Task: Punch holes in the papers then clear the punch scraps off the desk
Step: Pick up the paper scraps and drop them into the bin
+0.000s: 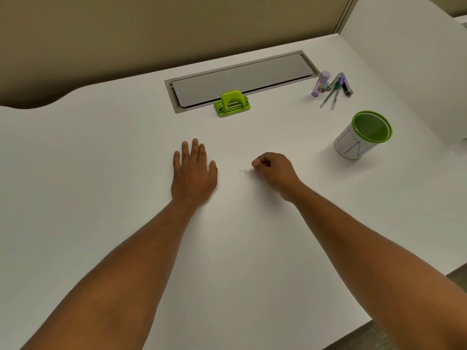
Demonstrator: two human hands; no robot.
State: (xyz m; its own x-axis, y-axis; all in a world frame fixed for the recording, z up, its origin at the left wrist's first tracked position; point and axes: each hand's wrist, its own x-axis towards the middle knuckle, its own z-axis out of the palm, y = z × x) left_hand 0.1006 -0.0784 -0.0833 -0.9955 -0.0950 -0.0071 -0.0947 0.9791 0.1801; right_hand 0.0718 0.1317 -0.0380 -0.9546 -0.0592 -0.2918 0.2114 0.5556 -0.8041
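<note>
A green hole punch (232, 103) stands at the back of the white desk (101, 152), by the grey cable tray. A few tiny white punch scraps (244, 171) lie on the desk between my hands. My left hand (193, 171) rests flat on the desk, fingers spread, holding nothing. My right hand (274, 173) is curled just right of the scraps, its fingertips pinched together; whether a scrap is between them I cannot tell. No papers are in view.
A white cup with a green mesh rim (364, 135) stands at the right. Pens, a purple glue stick and a stapler (332, 87) lie behind it. A grey cable tray lid (242, 78) sits at the desk's back. A white partition (417, 59) rises at the right.
</note>
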